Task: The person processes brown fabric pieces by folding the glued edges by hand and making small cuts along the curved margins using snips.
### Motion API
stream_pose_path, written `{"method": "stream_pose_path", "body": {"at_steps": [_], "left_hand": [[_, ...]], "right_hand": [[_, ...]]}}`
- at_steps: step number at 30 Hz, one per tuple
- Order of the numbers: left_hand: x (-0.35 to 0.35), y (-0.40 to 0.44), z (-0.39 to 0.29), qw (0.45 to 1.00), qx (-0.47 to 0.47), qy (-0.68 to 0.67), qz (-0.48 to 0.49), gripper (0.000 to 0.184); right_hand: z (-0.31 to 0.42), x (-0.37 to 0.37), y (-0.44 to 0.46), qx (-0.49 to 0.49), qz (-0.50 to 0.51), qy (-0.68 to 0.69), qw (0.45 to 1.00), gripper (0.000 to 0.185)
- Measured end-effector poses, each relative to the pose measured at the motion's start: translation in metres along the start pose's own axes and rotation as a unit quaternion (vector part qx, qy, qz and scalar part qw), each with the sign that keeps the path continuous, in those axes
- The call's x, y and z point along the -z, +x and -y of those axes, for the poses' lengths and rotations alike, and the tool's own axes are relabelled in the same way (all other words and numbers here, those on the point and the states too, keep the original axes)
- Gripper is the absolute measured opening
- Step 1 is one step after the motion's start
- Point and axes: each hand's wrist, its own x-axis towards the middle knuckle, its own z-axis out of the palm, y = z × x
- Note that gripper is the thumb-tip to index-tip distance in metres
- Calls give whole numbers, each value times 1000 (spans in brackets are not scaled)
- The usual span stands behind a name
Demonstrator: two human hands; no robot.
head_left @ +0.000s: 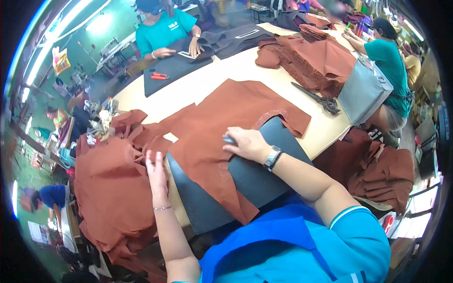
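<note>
A reddish-brown fabric piece (207, 127) lies across the table, partly over a dark flat board (259, 165) in front of me. My right hand (247, 145), with a watch at its wrist, rests over the fabric. Its fingers close on a small blue-grey object (230, 139), mostly hidden, whose kind I cannot make out. Pale marks show along the fabric's curved edge. My left hand (157, 173) has its fingers stretched out beside a heap of brown fabric (115, 184) at the left; whether it touches the cloth is unclear.
Scissors with red handles (159, 76) lie on dark cloth near a person in a teal shirt (167, 30). Dark shears (317, 98) lie by stacked brown pieces (311, 59) and a grey box (365, 89). More brown fabric (384, 177) hangs at the right.
</note>
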Motion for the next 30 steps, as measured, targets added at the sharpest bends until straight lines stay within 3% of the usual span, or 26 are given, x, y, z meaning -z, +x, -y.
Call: {"method": "stream_pose_path", "body": {"at_steps": [3, 6, 7, 10, 12, 15, 17, 21, 27, 30], "left_hand": [[-13, 1, -4, 973, -157, 152, 73, 47], [-63, -35, -35, 953, -208, 161, 150, 31], [-73, -31, -27, 946, -220, 169, 167, 28], [-108, -30, -4, 879, -332, 287, 186, 21], [-135, -43, 7, 812, -407, 366, 201, 18], [-164, -51, 26, 776, -435, 404, 212, 16], [-169, -43, 42, 780, -449, 393, 191, 14], [-168, -41, 46, 823, -433, 327, 171, 10], [-165, -44, 42, 844, -416, 293, 171, 11], [-164, -43, 42, 844, -420, 284, 173, 10]], "right_hand": [[9, -19, -9, 43, 49, 19, 998, 41], [35, -2, -23, 110, 154, 76, 979, 44], [37, 1, -32, 112, 121, 101, 981, 43], [26, 34, -43, -80, 125, 207, 967, 39], [4, 48, -57, -295, 74, 400, 865, 44], [-31, 61, -61, -412, 46, 546, 728, 46], [-35, 67, -61, -469, 28, 594, 653, 45], [-41, 65, -55, -485, 77, 657, 571, 41], [-50, 56, -40, -494, 98, 705, 499, 40], [-54, 52, -37, -481, 103, 717, 494, 39]]}}
